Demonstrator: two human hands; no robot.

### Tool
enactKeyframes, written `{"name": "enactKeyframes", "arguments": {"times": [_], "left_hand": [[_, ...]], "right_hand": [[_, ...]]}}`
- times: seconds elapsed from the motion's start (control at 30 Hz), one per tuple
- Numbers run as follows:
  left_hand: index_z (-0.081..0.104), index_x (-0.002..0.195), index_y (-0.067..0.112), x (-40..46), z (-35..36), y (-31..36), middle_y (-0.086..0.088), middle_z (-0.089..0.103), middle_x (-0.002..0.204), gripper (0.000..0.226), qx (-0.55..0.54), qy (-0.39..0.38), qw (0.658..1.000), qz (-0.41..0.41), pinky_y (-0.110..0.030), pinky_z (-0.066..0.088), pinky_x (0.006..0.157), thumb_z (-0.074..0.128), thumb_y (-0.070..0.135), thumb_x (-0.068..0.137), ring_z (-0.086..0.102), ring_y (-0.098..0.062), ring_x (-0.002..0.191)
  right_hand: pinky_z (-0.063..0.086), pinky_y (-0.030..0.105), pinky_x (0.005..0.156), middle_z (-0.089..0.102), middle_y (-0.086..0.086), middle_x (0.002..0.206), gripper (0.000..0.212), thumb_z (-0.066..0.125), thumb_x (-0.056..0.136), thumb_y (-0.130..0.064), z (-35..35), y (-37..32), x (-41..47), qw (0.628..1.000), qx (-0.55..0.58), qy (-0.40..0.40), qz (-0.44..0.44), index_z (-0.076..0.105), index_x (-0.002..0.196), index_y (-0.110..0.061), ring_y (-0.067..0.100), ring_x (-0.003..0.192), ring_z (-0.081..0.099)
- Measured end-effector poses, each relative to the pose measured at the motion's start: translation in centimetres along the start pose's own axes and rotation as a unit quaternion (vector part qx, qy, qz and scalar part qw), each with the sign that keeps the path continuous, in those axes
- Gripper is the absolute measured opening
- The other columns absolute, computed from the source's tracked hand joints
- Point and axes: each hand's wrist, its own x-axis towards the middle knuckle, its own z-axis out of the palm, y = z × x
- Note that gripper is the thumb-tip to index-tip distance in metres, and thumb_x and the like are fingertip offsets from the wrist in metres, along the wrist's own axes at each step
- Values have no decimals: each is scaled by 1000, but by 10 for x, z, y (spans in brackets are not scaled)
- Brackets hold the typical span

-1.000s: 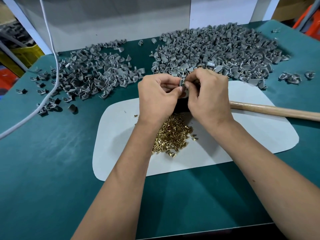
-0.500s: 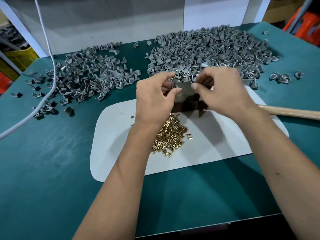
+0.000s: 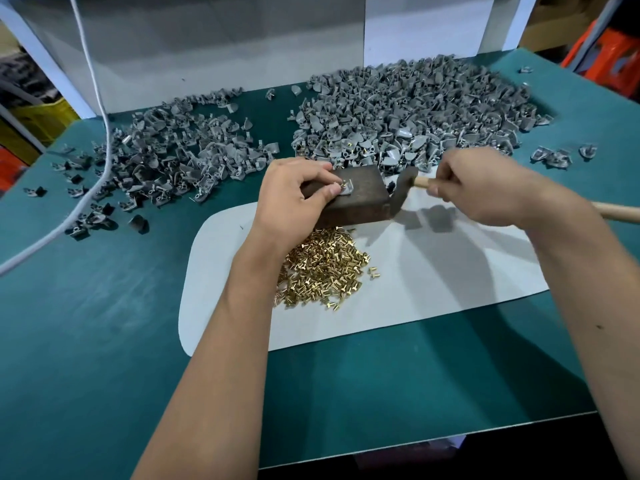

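Observation:
A dark metal block [image 3: 360,199] stands on the white mat [image 3: 433,271]. My left hand [image 3: 294,195] pinches a small grey plastic part with a brass rivet [image 3: 344,188] on top of the block. To the right of the block, my right hand [image 3: 485,185] grips the wooden handle of a hammer [image 3: 420,181]. Its dark head [image 3: 401,192] hangs just beside the block's right end. A heap of brass rivets [image 3: 322,268] lies on the mat below my left wrist.
Two heaps of grey plastic parts lie on the green table: one at the back left [image 3: 166,157], a larger one at the back right [image 3: 415,112]. A few loose parts [image 3: 554,155] lie far right. A white cable [image 3: 100,133] crosses the left side.
My hands have parted. The left one now holds the part with its rivet down on the block. The right one has moved right and taken the hammer by its handle.

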Motion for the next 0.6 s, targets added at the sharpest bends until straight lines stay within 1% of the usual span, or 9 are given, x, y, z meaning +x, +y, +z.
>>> {"name": "enactKeyframes", "arguments": {"times": [0.07, 0.13, 0.2, 0.27, 0.37, 0.47, 0.53, 0.57, 0.6], "left_hand": [[81, 97, 16, 0, 0, 0, 2, 75, 115, 13, -33, -2, 999, -22, -34, 49, 106, 81, 12, 85, 65, -11, 114], [80, 91, 14, 0, 0, 1, 0, 75, 116, 10, -67, -5, 997, -46, -31, 52, 104, 81, 8, 84, 68, -8, 110], [79, 89, 13, 1, 1, 2, -1, 74, 117, 9, -79, -11, 995, -60, -28, 52, 103, 80, 6, 84, 69, -8, 109], [79, 89, 11, 1, 1, 4, -2, 74, 118, 8, -84, -16, 994, -68, -23, 52, 101, 80, 4, 85, 69, -8, 108], [80, 92, 7, 2, 1, 4, -2, 73, 120, 7, -92, -19, 992, -81, -22, 52, 99, 79, 3, 85, 69, -10, 108], [80, 93, 6, 1, 1, 5, -2, 73, 121, 7, -96, -18, 992, -85, -11, 50, 90, 78, 3, 86, 70, -9, 105], [80, 92, 7, 1, 1, 5, -2, 73, 121, 7, -92, -19, 992, -84, -13, 51, 92, 78, 3, 86, 70, -9, 106], [80, 92, 7, 1, 1, 5, -2, 73, 121, 7, -94, -20, 992, -86, -17, 53, 95, 77, 3, 86, 70, -10, 106], [80, 92, 5, 1, 1, 6, -2, 73, 121, 8, -103, -22, 990, -91, -23, 54, 98, 77, 1, 86, 71, -12, 106]], "right_hand": [[40, 35, 57, 62, 6, 80, 27, 53, 104, -37, -6, -6, -1, 997, 53, 44, -20, 56, 91, -14, 25, 71, 56], [36, 36, 61, 59, 0, 82, 20, 51, 104, -39, -8, -15, -4, 990, 90, 97, -46, 54, 92, -23, 26, 75, 56], [40, 37, 65, 61, -3, 80, 21, 49, 105, -38, -7, -28, -7, 980, 127, 132, -72, 54, 89, -26, 26, 77, 58], [48, 42, 69, 63, -1, 80, 24, 46, 105, -39, -3, -40, -9, 981, 125, 123, -87, 55, 89, -24, 27, 77, 59], [48, 43, 71, 62, 6, 83, 27, 42, 106, -42, 1, -54, -10, 988, 56, 102, -98, 52, 88, -25, 35, 80, 58], [50, 43, 68, 64, 8, 81, 25, 42, 106, -37, -4, -63, -9, 974, 102, 158, -125, 51, 87, -23, 34, 73, 58], [50, 43, 66, 62, 9, 77, 21, 42, 106, -34, -3, -68, -10, 958, 125, 221, -136, 57, 99, -20, 35, 68, 56], [48, 42, 65, 59, 9, 76, 21, 42, 106, -33, 0, -71, -11, 959, 108, 224, -136, 56, 103, -18, 34, 67, 54], [46, 40, 66, 55, 9, 77, 19, 41, 107, -34, 4, -73, -11, 968, 75, 201, -131, 53, 102, -19, 33, 68, 51]]}}
